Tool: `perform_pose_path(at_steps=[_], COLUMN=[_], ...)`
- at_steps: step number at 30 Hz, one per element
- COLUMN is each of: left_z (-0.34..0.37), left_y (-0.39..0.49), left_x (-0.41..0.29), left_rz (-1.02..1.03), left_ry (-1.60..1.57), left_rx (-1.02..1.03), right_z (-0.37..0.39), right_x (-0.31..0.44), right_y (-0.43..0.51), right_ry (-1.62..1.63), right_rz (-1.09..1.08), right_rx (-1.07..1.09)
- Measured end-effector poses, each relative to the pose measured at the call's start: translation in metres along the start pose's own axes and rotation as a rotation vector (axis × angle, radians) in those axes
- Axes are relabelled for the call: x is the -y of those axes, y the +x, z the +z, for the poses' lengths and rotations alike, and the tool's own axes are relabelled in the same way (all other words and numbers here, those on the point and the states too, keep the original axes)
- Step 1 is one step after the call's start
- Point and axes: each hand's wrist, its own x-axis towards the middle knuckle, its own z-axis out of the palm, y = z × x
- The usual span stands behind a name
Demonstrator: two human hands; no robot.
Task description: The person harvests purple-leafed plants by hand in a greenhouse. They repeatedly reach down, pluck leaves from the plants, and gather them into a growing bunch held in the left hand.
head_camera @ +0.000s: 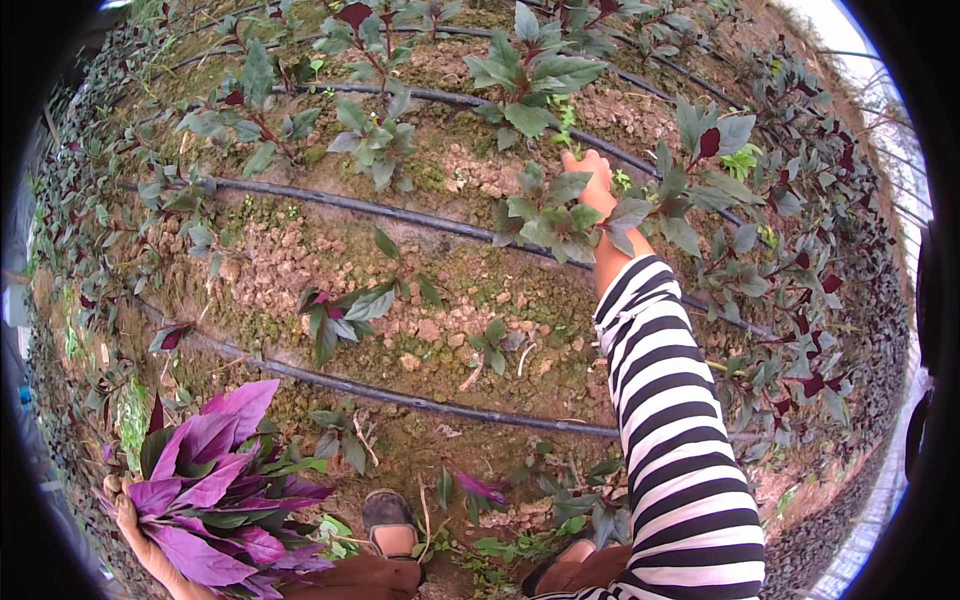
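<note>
My left hand (pixel 135 525), at the lower left, holds a bunch of leafy cuttings (pixel 217 487) with purple undersides and dark green tops. My right hand (pixel 592 176) is stretched out to the upper right, in a black-and-white striped sleeve (pixel 675 390). Its fingers are curled around the base of a small light-green weed (pixel 562 120), just short of a black drip hose. A green leafy plant (pixel 551 214) stands to the left of the right wrist and partly covers it. Beyond the weed grows a larger plant (pixel 529 79) with toothed green leaves.
Black drip hoses (pixel 420 217) run across the soil bed (pixel 270 262) between rows of plants. Small plants (pixel 345 315) grow between me and the right hand. My shoes (pixel 390 517) stand at the near edge among low weeds (pixel 517 551). Dense plants (pixel 795 262) line the right.
</note>
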Motion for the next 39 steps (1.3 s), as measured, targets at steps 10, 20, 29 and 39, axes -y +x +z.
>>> perform_pose_path(at_steps=[10,20,29,39], left_z=[0.003,0.001,0.065,0.117], left_y=[0.005,0.032,0.031,-0.01], left_x=[0.001,0.021,0.041,0.044], left_rz=[-0.015,0.154,0.154,0.09], left_ry=[0.047,0.095,0.007,-0.019], left_rx=[0.245,0.389,0.531,0.614], right_z=[-0.029,-0.152,-0.332,-0.352], right_x=[0.023,0.013,-0.078,-0.225], right_y=[-0.028,-0.137,-0.301,-0.415], right_ry=[0.852,1.333,0.404,-0.414], right_rz=[0.188,0.146,-0.44,-0.127], right_rx=[-0.166,0.248,1.534,2.113])
